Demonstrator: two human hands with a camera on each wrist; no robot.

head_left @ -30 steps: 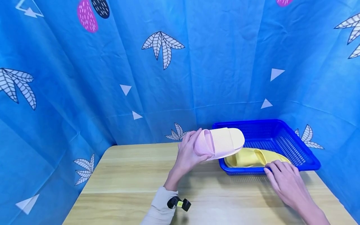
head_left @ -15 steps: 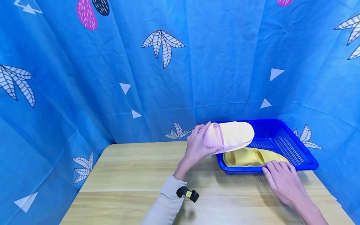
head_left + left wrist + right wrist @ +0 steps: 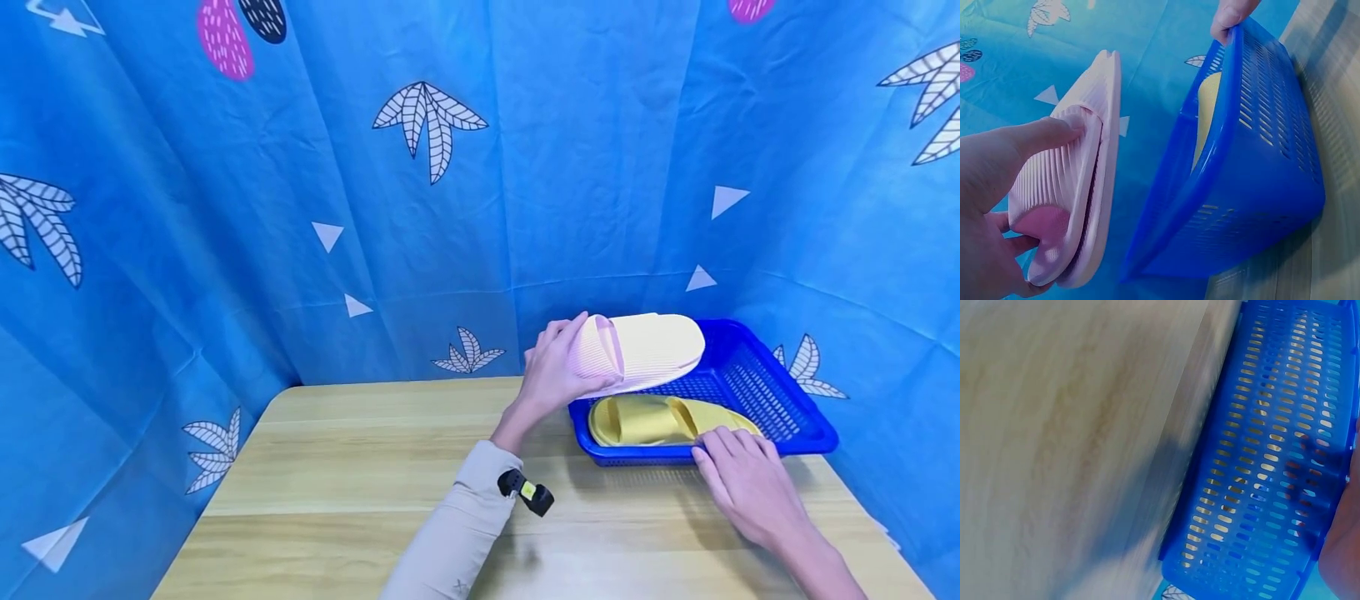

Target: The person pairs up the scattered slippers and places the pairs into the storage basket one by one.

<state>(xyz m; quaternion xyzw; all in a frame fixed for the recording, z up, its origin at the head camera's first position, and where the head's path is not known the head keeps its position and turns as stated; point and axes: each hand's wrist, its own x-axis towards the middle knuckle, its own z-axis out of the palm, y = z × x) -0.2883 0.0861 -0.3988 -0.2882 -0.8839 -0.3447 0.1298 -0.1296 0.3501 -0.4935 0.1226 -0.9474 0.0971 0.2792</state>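
My left hand [image 3: 551, 371] holds a pair of pink slippers [image 3: 652, 346] above the left back part of a blue plastic basket [image 3: 813, 417]. In the left wrist view, the thumb presses the ribbed strap of the stacked pink slippers [image 3: 1060, 169], with fingers beneath; they are apart from the basket wall [image 3: 1260, 187]. Yellow slippers [image 3: 637, 421] lie inside along the basket's near side. The right hand [image 3: 742, 479] grips the near rim, fingers over the edge; the right wrist view shows only part of that hand [image 3: 1341, 537] beside the slotted wall.
The basket stands on a wooden table [image 3: 337, 475], toward its right back. A patterned blue curtain [image 3: 420, 250] hangs behind and on both sides. A black strap device [image 3: 527, 492] sits on the left wrist.
My left hand has carried the pink slippers rightward and a little back, farther over the basket. The right hand keeps its grip on the rim, and the yellow slippers stay put.
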